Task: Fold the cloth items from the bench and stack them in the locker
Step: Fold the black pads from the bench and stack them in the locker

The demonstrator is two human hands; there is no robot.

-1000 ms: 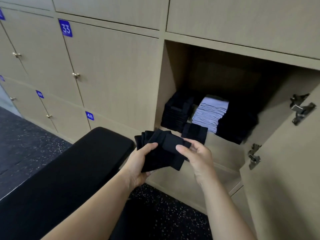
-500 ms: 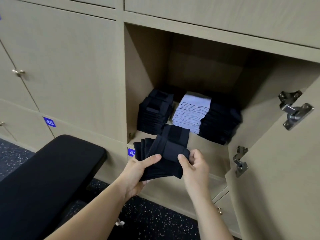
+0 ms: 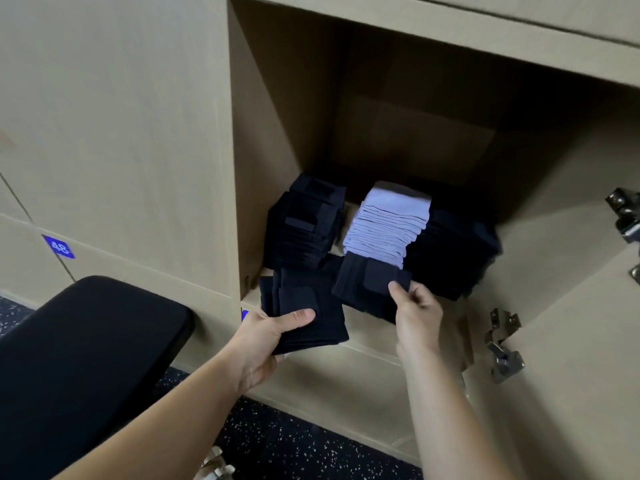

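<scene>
Head camera has you at the open locker (image 3: pixel 277 140). Your left hand (image 3: pixel 263 344) grips a fanned bundle of dark folded cloths (image 3: pixel 304 317), thumb on top, just outside the shelf edge, probably as a ready supply. Your right hand (image 3: pixel 415 317) pinches a single folded cloth (image 3: pixel 370 285) by its corner over the shelf front, just before the pale stack (image 3: pixel 384 226), likely so it can be placed alone. The bench (image 3: pixel 86 358) sits at your left.

The right hand (image 3: pixel 415 317) now pinches one folded cloth (image 3: pixel 367 284) clear of the bundle (image 3: pixel 298 292), at its 2 o'clock. The left hand (image 3: pixel 263 344) alone grips the bundle.
</scene>
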